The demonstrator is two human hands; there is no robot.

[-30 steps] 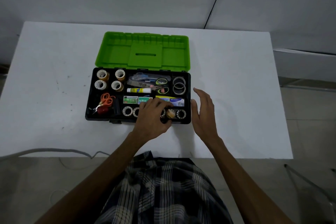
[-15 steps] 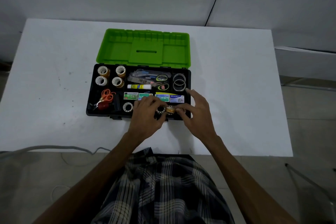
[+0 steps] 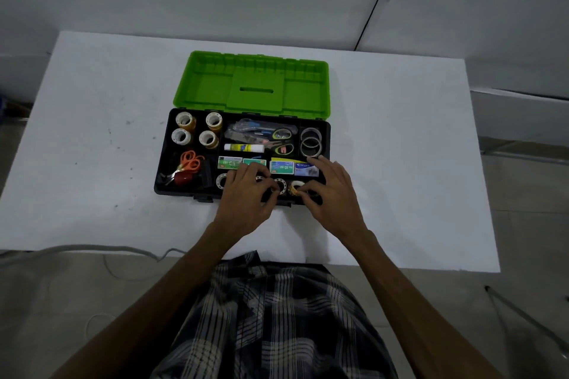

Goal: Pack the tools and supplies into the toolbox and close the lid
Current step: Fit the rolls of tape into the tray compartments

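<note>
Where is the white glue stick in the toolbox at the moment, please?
In the head view, the glue stick lies flat in the toolbox, mid-tray, just beyond the green staple boxes and left of the green-handled scissors.

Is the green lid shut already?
No, the green lid stands open behind the black toolbox, so the tapes and scissors inside show.

toolbox [image 3: 164, 160]: black tray lying flat on the white table, holding the supplies in compartments
lid [image 3: 212, 86]: green, standing open behind the tray
tape rolls [image 3: 197, 131]: four sitting upright, far-left compartment
orange scissors [image 3: 189, 163]: lying near-left
staple boxes [image 3: 281, 167]: lying in a row, centre
</note>
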